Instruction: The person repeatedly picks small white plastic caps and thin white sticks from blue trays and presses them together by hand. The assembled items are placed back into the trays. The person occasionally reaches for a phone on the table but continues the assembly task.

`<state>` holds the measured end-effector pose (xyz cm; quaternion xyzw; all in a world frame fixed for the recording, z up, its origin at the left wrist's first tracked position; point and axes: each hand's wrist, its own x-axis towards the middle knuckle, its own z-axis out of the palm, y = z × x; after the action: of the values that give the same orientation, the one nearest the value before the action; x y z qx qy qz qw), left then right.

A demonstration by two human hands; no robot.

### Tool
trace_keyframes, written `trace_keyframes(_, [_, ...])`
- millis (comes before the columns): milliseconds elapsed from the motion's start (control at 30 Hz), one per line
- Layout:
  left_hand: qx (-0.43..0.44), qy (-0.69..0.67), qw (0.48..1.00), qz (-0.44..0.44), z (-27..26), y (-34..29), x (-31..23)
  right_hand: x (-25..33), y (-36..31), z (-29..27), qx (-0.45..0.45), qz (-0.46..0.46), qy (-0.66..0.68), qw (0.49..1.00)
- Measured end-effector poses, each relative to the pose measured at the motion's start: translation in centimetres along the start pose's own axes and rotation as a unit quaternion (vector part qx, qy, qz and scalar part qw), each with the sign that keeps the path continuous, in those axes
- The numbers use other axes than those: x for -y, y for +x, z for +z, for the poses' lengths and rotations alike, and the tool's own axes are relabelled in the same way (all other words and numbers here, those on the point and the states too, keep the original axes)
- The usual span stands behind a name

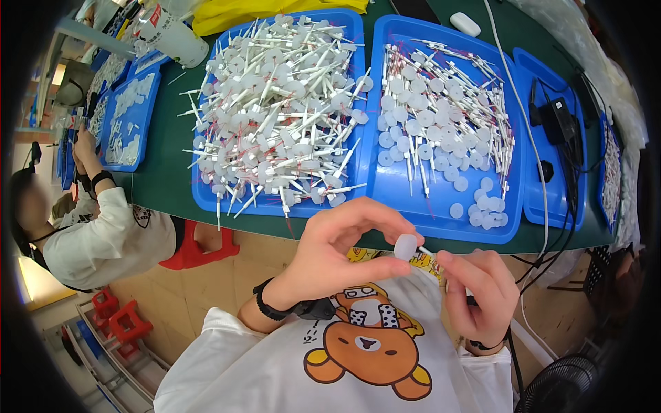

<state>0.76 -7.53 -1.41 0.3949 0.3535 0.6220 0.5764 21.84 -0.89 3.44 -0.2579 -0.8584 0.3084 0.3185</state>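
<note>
Between thumb and fingers, my left hand [344,244] pinches a frosted white plastic disc [405,246] in front of my chest. A thin white rod [427,252] sticks out from the disc's right side, and the fingertips of my right hand [478,286] close on its other end. Just beyond my hands, a blue tray [372,186] holds loose discs [441,131] and white rods with red wires. To its left, another blue tray [241,208] is heaped with discs joined to rods [282,110].
A blue tray with a black adapter [559,118] and cables stands at the right. A white cable [513,76] crosses the trays. A bottle [175,41] and yellow bag [268,14] lie far left. Another person [110,227] works at the left; a fan [561,385] is lower right.
</note>
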Motion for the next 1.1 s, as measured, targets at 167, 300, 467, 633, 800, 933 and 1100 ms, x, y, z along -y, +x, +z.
trace_keyframes(167, [0.007,-0.003,1.000,-0.008,-0.1,0.0,0.0,-0.4,-0.4,0.0,0.001,-0.016,0.004,1.000])
trace_keyframes(300, [0.012,0.012,1.000,-0.015,0.0,0.1,0.2,-0.4,-0.3,0.2,0.029,-0.007,-0.011,0.999])
trace_keyframes(467, [0.010,0.047,0.999,-0.025,-0.1,0.2,0.2,-0.7,-0.5,-0.3,0.050,-0.032,-0.046,0.997])
trace_keyframes(633, [0.011,0.072,0.997,-0.034,0.0,0.4,0.0,-0.4,-0.1,-0.2,0.046,0.007,-0.093,0.995])
trace_keyframes(800, [0.002,0.002,1.000,-0.023,0.0,0.1,0.4,-0.6,-0.3,-0.6,-0.016,0.060,-0.128,0.990])
trace_keyframes(933, [0.002,-0.018,0.999,-0.033,0.5,0.2,-0.1,-0.2,-0.5,-0.3,-0.107,0.112,0.143,0.978])
trace_keyframes(1100, [0.033,-0.028,0.999,-0.029,0.9,0.3,0.4,1.1,0.2,1.2,-0.171,0.155,0.406,0.884])
